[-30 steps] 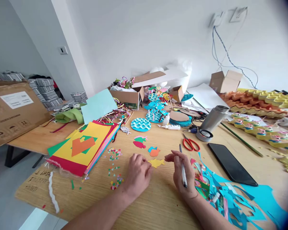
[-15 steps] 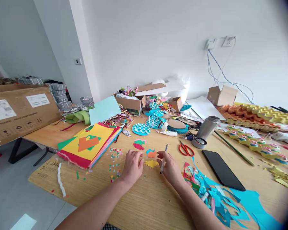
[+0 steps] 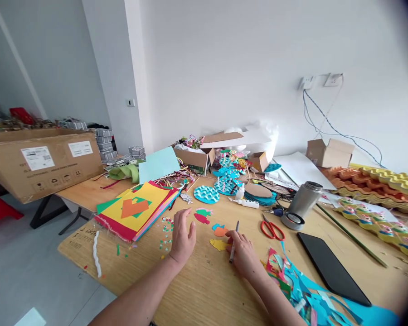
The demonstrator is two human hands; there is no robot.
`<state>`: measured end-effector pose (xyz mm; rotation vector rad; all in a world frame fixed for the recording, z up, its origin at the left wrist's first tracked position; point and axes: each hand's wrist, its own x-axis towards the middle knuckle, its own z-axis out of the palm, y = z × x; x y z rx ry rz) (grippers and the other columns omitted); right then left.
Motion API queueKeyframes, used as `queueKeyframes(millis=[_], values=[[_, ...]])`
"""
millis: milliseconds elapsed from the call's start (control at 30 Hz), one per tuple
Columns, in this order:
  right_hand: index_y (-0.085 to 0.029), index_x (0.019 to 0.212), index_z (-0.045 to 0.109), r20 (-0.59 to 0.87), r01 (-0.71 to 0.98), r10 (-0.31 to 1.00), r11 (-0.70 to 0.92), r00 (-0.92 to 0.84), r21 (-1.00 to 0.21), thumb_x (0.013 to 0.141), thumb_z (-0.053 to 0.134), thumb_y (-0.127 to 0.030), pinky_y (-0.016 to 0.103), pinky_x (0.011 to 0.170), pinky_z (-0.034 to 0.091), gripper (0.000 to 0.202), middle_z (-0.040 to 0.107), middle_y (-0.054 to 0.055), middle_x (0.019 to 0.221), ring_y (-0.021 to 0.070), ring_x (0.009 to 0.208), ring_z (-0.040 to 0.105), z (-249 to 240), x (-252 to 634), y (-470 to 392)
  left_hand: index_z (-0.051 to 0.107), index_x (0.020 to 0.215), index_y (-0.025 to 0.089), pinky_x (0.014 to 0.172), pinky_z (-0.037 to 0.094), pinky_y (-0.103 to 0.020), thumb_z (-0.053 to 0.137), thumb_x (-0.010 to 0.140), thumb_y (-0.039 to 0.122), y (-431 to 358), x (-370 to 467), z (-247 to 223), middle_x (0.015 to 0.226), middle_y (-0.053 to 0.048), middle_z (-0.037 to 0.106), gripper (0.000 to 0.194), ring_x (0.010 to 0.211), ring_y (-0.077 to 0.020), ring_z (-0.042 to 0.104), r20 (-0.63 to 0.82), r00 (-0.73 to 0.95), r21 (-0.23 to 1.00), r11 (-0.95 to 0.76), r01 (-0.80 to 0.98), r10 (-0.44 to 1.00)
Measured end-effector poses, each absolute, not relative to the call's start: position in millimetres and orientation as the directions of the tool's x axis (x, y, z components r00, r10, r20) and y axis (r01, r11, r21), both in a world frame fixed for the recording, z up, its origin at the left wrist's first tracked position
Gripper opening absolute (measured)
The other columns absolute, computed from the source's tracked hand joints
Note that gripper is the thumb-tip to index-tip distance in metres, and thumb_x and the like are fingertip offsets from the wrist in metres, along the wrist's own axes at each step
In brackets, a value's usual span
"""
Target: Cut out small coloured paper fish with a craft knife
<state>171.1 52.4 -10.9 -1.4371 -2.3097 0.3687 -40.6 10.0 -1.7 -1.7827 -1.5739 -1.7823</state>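
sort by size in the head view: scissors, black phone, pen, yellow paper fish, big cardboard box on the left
Largest to smallest:
1. Cardboard box
2. Black phone
3. Scissors
4. Pen and yellow paper fish: too close to rank; the pen is longer but thinner

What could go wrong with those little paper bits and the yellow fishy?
The left hand is beside the tiny paper bits, so a brush might scatter them. The right hand, holding a pen, is right at the yellow fish, so it might crease or nudge it.
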Motion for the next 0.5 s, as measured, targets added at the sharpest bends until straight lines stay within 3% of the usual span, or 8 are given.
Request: queueKeyframes(millis=[500], values=[[-0.018,0.103,0.057,0.231,0.753,0.876,0.481,-0.423,-0.448,0.077,0.048,0.002,0.034,0.082,0.044,0.034,0.068,0.009,0.097,0.0262,0.093,0.059,-18.7,173.8,53.9,0.056,0.118,0.017,0.083,0.052,-0.042,0.055,0.097,0.037,15.3,-53.0,-3.0,0.111,-0.007,0.060,0.029,0.095,-0.0215,0.061,0.752,-0.332,0.605,-0.397,0.690,0.569]])
